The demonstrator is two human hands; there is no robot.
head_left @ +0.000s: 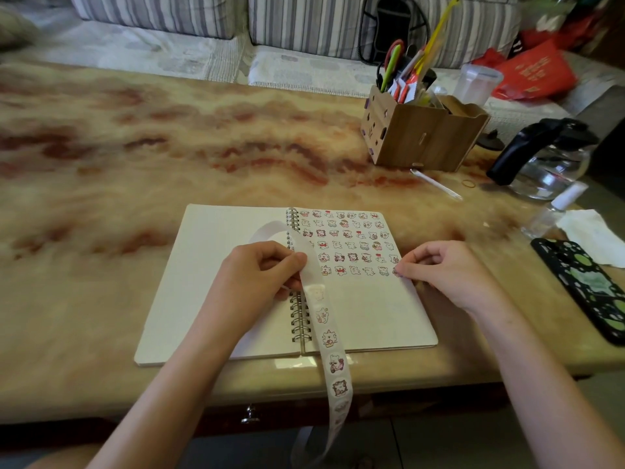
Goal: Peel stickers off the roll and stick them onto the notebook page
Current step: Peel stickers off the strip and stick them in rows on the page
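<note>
Plainly, the work is well along: the right page (pixel 372 316) of the open notebook (pixel 220 252) carries about six rows of stickers (pixel 348 238) across its upper half, and its lower half is bare.

The left hand (pixel 260 269) clenches the sticker strip (pixel 333 363) between thumb and curled fingers, just above the spiral binding (pixel 299 319). Held there, the strip is probably kept taut and close to the page, so the next sticker is a short reach away. The right hand (pixel 449 272) has its fingers curled in, with the tips down on a small sticker (pixel 395 272) at the right end of the lowest row, by the page's edge. Whether it pinches that sticker or presses it flat, I cannot tell; either way it looks like the finishing of that row.

The strip's long axis runs roughly along the binding, away from and toward the person. Its far end loops back over the left page and looks blank, as spent backing would. Its near end passes over the notebook's bottom edge, crosses the table (pixel 135 164) edge and hangs down, printed face up, with unpeeled stickers along it. The notebook lies flat, its binding pointing away from the person and leaning slightly left at the far end.
</note>
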